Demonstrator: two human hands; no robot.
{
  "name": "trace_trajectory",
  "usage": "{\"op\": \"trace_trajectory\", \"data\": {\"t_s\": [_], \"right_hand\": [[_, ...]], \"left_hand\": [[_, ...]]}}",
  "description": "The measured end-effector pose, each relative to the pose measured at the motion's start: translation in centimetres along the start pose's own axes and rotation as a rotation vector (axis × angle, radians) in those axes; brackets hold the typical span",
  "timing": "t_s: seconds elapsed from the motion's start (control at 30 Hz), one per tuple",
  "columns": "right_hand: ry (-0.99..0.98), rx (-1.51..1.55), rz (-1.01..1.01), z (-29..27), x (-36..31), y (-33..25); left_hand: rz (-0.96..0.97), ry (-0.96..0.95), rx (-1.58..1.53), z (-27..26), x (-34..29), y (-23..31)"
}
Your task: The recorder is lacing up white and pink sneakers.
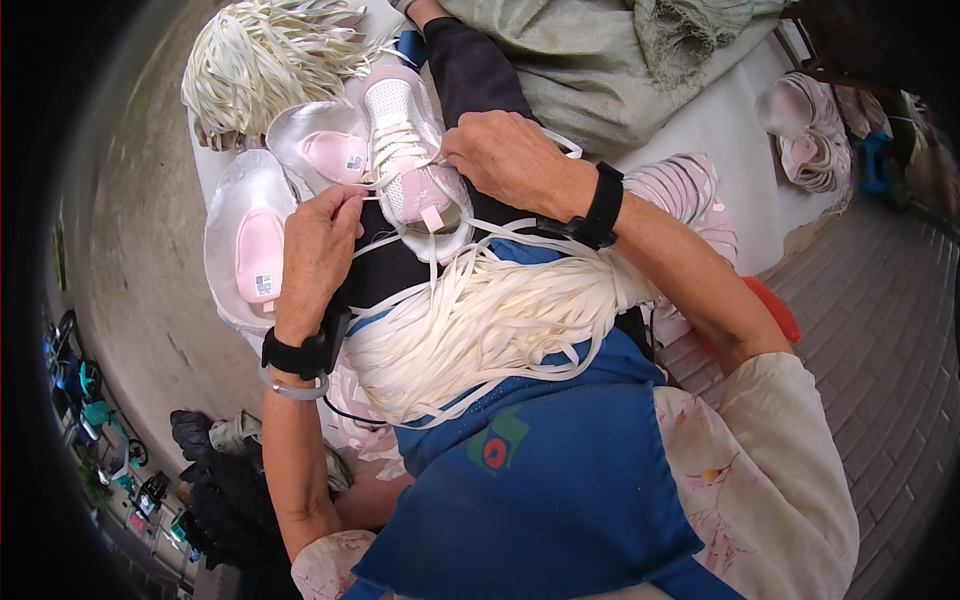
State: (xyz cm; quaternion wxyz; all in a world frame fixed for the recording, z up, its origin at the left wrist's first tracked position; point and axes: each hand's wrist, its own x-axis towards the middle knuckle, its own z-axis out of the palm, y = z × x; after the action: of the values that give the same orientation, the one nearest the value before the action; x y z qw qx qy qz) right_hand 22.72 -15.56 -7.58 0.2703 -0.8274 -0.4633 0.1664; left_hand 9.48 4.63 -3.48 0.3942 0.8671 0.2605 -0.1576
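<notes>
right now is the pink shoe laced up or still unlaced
Partly laced. White lace crosses the upper eyelets of the pink shoe; the left hand and right hand pinch loose lace ends.

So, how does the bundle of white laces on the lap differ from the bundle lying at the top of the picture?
The lap bundle lies across the blue apron, close under both hands; the top bundle lies farther away, beyond the pink shoe, and no hand touches it. The lap bundle's strands run mostly sideways and look gathered toward the right, while the top bundle's strands fan out loosely. Both are flat, cream-white laces.
</notes>
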Motion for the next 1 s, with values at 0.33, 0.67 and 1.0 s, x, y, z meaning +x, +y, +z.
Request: {"op": "trace_trajectory", "data": {"t_s": [0.33, 0.67, 1.0], "right_hand": [[-0.038, -0.059, -0.037, 0.0, 0.5, -0.7], [-0.171, -0.121, -0.039, 0.5, 2.3, -0.9], [-0.095, -0.025, 0.073, 0.3, 1.6, -0.8]], "left_hand": [[0.182, 0.148, 0.176, -0.2, 0.2, -0.3], [0.132, 0.080, -0.133, -0.2, 1.6, -1.9], [0.201, 0.037, -0.075, -0.1, 1.8, -2.4]]}}
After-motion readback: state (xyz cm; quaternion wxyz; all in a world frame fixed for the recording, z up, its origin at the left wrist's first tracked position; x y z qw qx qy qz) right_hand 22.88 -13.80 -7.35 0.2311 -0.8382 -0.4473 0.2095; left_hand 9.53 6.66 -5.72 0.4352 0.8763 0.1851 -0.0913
